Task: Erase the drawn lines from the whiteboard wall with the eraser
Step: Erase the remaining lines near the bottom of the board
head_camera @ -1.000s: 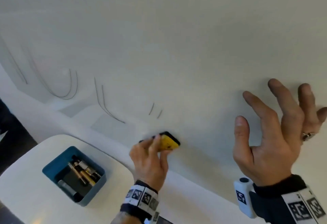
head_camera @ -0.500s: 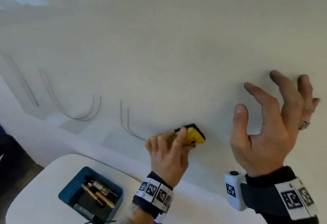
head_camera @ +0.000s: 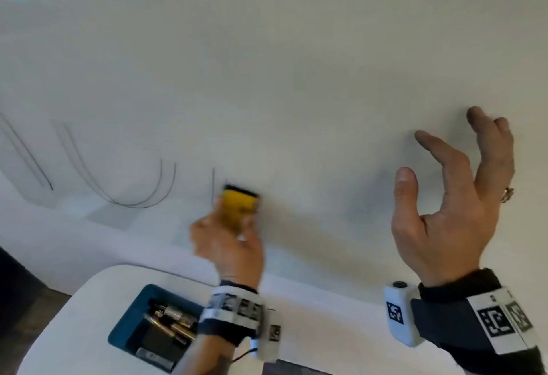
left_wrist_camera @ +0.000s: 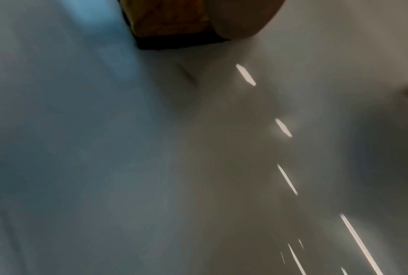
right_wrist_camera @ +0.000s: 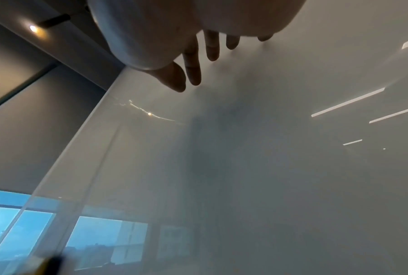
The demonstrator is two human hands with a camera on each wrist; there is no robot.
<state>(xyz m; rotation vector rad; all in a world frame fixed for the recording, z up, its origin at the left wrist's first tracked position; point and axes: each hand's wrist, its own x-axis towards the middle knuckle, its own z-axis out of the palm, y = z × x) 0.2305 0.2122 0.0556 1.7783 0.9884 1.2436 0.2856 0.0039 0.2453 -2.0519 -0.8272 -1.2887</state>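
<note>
**Eraser working leftward, several lines left to clear**

The glossy white whiteboard wall (head_camera: 296, 63) is filling most of the head view, its smooth surface throwing back soft reflections. From the eraser's position, the board toward three o'clock is looking clean, while toward nine o'clock marks are waiting: a thin dark double U-shaped curve (head_camera: 133, 194), a pair of slanting dark strokes (head_camera: 35, 164) at the far edge, and one short vertical dark line (head_camera: 213, 188) just beside the eraser. By my judgement the job is partly done, with those three groups remaining.

At six o'clock, a rounded white table (head_camera: 74, 315) is carrying a teal rectangular tray (head_camera: 130, 312) holding metallic cylindrical items, too small to identify.

The right hand (head_camera: 450, 211) is hanging at three o'clock, fingers spread and loosely bent, holding nothing; whether its fingertips are touching the wall I cannot tell.

The left hand (head_camera: 228, 244), blurred by motion, is gripping the small yellow block eraser with a black felt edge (head_camera: 238, 204), fingers curled around its body. The felt edge is appearing to press on the wall, just at three o'clock of the vertical line. In the left wrist view the eraser (left_wrist_camera: 170, 24) is showing its dark, soft-looking strip beneath the hard yellow body.
</note>
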